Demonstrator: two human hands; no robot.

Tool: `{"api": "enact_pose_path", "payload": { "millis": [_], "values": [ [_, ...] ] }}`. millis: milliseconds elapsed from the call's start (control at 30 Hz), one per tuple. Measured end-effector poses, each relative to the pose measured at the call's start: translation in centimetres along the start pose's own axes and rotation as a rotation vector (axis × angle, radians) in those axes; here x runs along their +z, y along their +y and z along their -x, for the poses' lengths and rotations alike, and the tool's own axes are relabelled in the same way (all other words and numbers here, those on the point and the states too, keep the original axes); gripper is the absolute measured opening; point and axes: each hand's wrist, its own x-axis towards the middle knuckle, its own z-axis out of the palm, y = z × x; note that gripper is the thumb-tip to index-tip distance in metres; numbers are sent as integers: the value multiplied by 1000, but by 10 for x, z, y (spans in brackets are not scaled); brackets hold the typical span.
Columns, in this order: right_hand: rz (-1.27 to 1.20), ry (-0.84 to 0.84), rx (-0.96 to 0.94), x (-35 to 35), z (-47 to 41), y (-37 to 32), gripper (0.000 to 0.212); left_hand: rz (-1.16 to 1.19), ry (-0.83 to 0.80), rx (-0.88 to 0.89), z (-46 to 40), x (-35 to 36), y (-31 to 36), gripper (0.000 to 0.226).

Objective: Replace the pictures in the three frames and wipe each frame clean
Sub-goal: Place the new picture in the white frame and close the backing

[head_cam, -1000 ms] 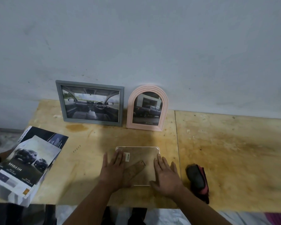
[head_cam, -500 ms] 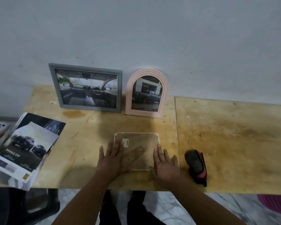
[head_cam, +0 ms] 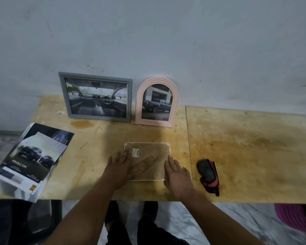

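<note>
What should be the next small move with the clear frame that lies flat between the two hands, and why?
Probably lift the clear frame by its edges. It lies flat on the table and holds no picture that I can see, while the grey frame and pink arched frame already show car photos. The left hand and right hand rest open at its sides, ready to take it.

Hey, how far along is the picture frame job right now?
Looks done: grey frame and pink frame stand with car pictures. In hand: clear frame lies flat under the left hand and right hand. Left: its picture, then wiping with the cloth.
</note>
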Motion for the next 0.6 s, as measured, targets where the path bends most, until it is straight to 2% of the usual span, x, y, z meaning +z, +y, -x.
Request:
{"api": "enact_pose_path", "payload": {
  "millis": [133, 233, 367, 600],
  "values": [
    [57, -4, -75, 13, 35, 1, 65, -85, 58, 51, 24, 13, -2, 84],
    [84, -77, -69, 23, 48, 2, 70, -138, 47, 79, 35, 44, -8, 72],
    [44, -94, -31, 32, 49, -1, 73, -134, 98, 90, 51, 65, -4, 82],
    [61, -57, -14, 46, 47, -6, 84, -83, 49, 66, 51, 76, -1, 87]
  ]
}}
